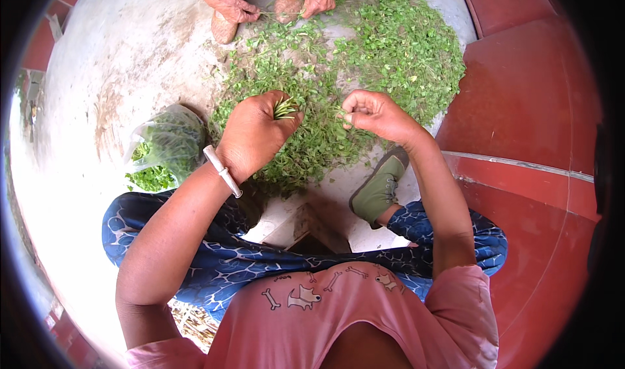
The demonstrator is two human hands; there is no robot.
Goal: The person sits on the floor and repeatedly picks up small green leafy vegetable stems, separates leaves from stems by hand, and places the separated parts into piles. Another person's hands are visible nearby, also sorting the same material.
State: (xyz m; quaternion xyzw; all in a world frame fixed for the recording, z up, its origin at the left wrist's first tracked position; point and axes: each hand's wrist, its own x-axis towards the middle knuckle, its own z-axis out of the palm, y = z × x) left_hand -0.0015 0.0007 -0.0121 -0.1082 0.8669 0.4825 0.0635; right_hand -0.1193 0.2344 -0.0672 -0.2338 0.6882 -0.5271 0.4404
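My left hand (250, 135), with a pale bangle (222, 171) at the wrist, is closed around a small bunch of green stems (284, 109). The cut-looking ends poke out between thumb and fingers. To its right, my right hand (381, 115) is pinched, thumb against forefinger. A bit of green shows at its fingertips, too small to tell apart from the greens behind. Both hands are above a spread heap of loose leafy greens (306, 154) on the pale ground.
A clear plastic bag (172, 135) of greens stands left of my left hand. Across the heap, another person's hands (237, 10) hold a thin stem. More greens (410, 50) lie far right, beside red tiles (521, 89). My green shoe (381, 187) is near the heap.
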